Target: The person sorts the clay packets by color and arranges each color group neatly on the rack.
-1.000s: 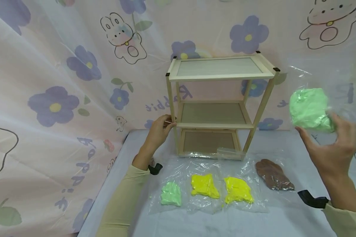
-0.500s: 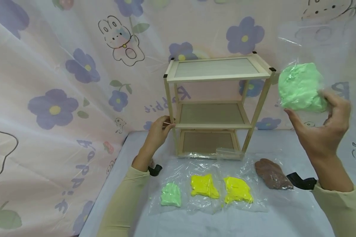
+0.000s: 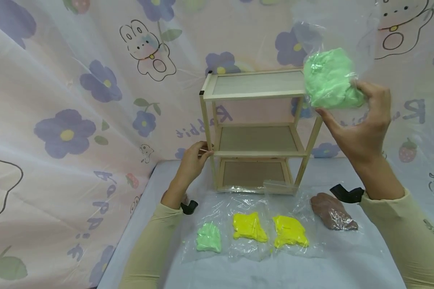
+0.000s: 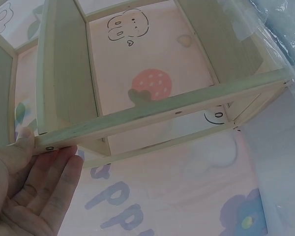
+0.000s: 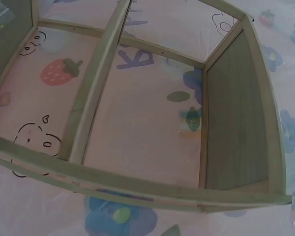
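— Where's the green dough bag [image 3: 330, 80]?
— Gripped in the right hand [image 3: 361, 124], raised at the wooden shelf's [image 3: 256, 128] top right corner.
— And the left hand [image 3: 193, 160]?
— Fingers curled round the shelf's left front post, at the middle tier, above the desk [image 3: 347, 257].

I read this as a makeshift home craft corner, not a shop or lab. A printed curtain [image 3: 76, 100] with cartoon rabbits, purple flowers and strawberries closes off the back and left side under clear plastic sheeting. The tabletop [image 3: 347, 261] wears a pale blue cloth. On it I see a small wooden shelf [image 3: 256, 128] and bagged modelling clay [image 3: 251, 226] in bright colours.
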The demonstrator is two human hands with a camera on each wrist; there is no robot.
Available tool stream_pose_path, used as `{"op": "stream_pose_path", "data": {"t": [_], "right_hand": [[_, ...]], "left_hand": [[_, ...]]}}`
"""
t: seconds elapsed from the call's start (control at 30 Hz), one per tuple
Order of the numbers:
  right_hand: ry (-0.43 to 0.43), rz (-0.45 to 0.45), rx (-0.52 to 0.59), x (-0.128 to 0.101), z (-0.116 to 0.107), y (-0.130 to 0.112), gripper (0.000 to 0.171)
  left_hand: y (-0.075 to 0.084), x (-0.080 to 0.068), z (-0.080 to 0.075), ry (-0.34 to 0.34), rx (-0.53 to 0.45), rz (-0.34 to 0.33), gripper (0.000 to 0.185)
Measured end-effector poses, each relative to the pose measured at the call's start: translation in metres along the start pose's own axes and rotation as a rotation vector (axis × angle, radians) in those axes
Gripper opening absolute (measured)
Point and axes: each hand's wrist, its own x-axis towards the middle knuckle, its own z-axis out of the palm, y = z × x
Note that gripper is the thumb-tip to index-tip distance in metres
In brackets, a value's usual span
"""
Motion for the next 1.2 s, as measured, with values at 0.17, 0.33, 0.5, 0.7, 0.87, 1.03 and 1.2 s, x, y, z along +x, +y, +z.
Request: {"op": "stream_pose_path", "data": {"t": [0.17, 0.33, 0.5, 0.7, 0.87, 1.03, 1.2], "right_hand": [[-0.03, -0.024, 0.014, 0.012, 0.019, 0.006, 0.081], [-0.104, -0.022, -0.025, 0.022, 0.032, 0.005, 0.075], [-0.163, -0.001, -0.067, 0.036, 0.044, -0.005, 0.074], [-0.23, 0.055, -0.126, 0.049, 0.058, -0.013, 0.073], [-0.297, 0.069, -0.181, 0.053, 0.067, -0.011, 0.074], [-0.37, 0.08, -0.221, 0.055, 0.07, -0.011, 0.077], [-0.421, 0.121, -0.247, 0.057, 0.069, -0.013, 0.078]], "left_hand": [[-0.001, 0.001, 0.001, -0.004, 0.005, -0.002, 0.027], [0.0, 0.001, 0.001, -0.014, 0.003, -0.004, 0.026], [0.0, 0.001, 0.0, -0.016, 0.006, 0.004, 0.027], [-0.002, 0.001, 0.001, -0.01, 0.009, -0.002, 0.027], [-0.002, 0.0, 0.001, -0.006, 0.006, -0.001, 0.027], [-0.003, -0.001, 0.001, 0.0, 0.007, 0.003, 0.027], [-0.002, -0.001, 0.001, -0.002, 0.011, 0.013, 0.027]]}}
